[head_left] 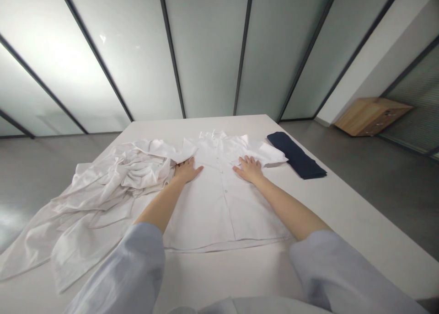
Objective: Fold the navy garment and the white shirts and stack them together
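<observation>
A white short-sleeved button-up shirt (206, 209) lies spread front side up on the table, its collar at the far end and its hem toward me. My left hand (186, 169) rests on the shirt's left side below the sleeve, with fingers stretched out. On the other side, my right hand (249, 169) lies flat near the right sleeve, fingers spread. Neither hand grips anything. Close beside my left hand is a rumpled heap of white clothing (113, 186), which touches the shirt's left sleeve.
The white table (346, 222) extends to both sides. A folded dark navy cloth (297, 155) lies to the right of the shirt. Frosted glass panels (209, 49) stand beyond the far edge. On the floor at the right is a wooden cabinet (363, 115).
</observation>
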Tool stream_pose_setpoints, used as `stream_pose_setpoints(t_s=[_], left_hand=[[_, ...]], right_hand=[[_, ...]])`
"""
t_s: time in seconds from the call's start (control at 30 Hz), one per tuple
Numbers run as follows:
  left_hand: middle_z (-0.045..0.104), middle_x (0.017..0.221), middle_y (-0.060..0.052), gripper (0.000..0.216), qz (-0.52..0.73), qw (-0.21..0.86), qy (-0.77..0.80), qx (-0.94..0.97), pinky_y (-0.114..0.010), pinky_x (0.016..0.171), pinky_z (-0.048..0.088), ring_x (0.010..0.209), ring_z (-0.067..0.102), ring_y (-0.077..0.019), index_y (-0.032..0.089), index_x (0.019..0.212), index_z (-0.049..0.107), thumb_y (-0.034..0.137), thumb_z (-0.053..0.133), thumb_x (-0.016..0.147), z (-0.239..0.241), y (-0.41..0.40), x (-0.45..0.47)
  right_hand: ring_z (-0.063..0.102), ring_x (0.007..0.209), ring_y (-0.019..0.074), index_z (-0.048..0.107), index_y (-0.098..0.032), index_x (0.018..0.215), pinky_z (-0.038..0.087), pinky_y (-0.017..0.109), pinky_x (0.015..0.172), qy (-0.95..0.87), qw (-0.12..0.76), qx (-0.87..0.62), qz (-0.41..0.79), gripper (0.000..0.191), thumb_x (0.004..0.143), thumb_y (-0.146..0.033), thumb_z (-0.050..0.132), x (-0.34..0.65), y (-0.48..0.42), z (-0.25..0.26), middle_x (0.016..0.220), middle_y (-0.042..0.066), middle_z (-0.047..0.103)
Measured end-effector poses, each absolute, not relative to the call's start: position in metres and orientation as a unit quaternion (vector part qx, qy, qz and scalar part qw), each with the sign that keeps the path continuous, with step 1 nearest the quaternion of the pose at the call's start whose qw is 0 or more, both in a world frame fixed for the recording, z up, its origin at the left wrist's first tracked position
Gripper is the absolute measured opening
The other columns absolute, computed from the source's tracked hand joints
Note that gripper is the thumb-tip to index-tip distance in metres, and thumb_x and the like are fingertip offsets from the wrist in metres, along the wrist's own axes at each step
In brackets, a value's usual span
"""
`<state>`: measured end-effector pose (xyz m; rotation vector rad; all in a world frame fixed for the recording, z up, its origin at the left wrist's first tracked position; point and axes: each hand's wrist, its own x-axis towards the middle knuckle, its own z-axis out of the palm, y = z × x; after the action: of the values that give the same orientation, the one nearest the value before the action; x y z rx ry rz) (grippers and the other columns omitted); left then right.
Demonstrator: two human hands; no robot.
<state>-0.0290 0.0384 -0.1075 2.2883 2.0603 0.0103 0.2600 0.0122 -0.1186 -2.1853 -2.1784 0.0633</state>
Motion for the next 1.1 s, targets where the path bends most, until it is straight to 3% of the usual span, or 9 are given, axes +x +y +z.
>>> stream_pose_setpoints(t_s=[0.1,0.27,0.47,0.6,0.73,0.93,1.1], left_hand=[[0.038,0.151,-0.02,0.069,0.0,0.021,0.658,0.752,-0.051,0.112,0.027,0.139,0.035,-0.0352,0.013,0.147,0.035,0.054,0.034,0.093,-0.106,0.033,-0.019],[0.038,0.153,-0.013,0.052,0.056,0.017,0.603,0.795,-0.043,0.113,0.027,0.141,0.033,-0.0261,0.02,0.143,0.042,0.039,0.038,0.094,-0.111,0.023,-0.008],[0.046,0.148,-0.012,0.049,0.11,0.05,0.592,0.797,-0.037,0.114,0.03,0.137,0.041,-0.0253,0.016,0.134,0.054,0.037,0.046,0.09,-0.116,0.017,-0.018],[0.048,0.147,-0.012,0.049,0.122,0.062,0.584,0.8,-0.036,0.114,0.03,0.136,0.043,-0.0251,0.015,0.133,0.055,0.036,0.048,0.089,-0.119,0.015,-0.023],[0.048,0.147,-0.012,0.049,0.133,0.068,0.579,0.802,-0.036,0.114,0.03,0.136,0.043,-0.0254,0.015,0.132,0.057,0.036,0.05,0.088,-0.122,0.015,-0.024],[0.054,0.141,-0.013,0.048,0.162,0.079,0.569,0.802,-0.036,0.113,0.032,0.132,0.046,-0.0253,0.013,0.131,0.057,0.033,0.052,0.088,-0.119,0.013,-0.023],[0.058,0.135,-0.012,0.047,0.208,0.085,0.569,0.791,-0.037,0.11,0.036,0.128,0.05,-0.0243,0.016,0.132,0.053,0.032,0.052,0.088,-0.115,0.011,-0.021]], right_hand=[[0.026,0.141,0.0373,0.035,-0.019,0.149,0.022,0.056,0.109,-0.702,0.029,-0.711,0.027,0.07,0.093,-0.06,0.035,0.259,0.012,-0.117,0.157,0.017,0.028],[0.028,0.141,0.0344,0.041,-0.02,0.146,0.023,0.052,0.11,-0.704,0.045,-0.709,0.026,0.066,0.092,-0.058,0.039,0.26,0.012,-0.118,0.155,0.016,0.032],[0.036,0.138,0.0296,0.055,-0.021,0.135,0.028,0.043,0.109,-0.709,0.087,-0.699,0.013,0.048,0.094,-0.042,0.043,0.265,0.011,-0.119,0.15,0.012,0.042],[0.055,0.117,0.0249,0.068,-0.02,0.108,0.039,0.033,0.095,-0.719,0.12,-0.684,0.017,0.031,0.091,-0.031,0.045,0.267,0.01,-0.114,0.123,0.01,0.065],[0.059,0.103,0.0234,0.069,-0.02,0.094,0.041,0.03,0.087,-0.703,0.166,-0.691,0.027,0.025,0.089,-0.028,0.046,0.271,0.013,-0.116,0.107,0.01,0.069],[0.057,0.104,0.0244,0.064,-0.016,0.1,0.041,0.032,0.09,-0.584,0.389,-0.711,0.05,0.033,0.09,-0.033,0.037,0.283,0.022,-0.125,0.106,0.013,0.066],[0.057,0.092,0.0245,0.058,-0.016,0.105,0.046,0.034,0.08,-0.407,0.583,-0.685,0.162,0.038,0.089,-0.035,0.029,0.303,0.04,-0.11,0.093,0.009,0.063]])
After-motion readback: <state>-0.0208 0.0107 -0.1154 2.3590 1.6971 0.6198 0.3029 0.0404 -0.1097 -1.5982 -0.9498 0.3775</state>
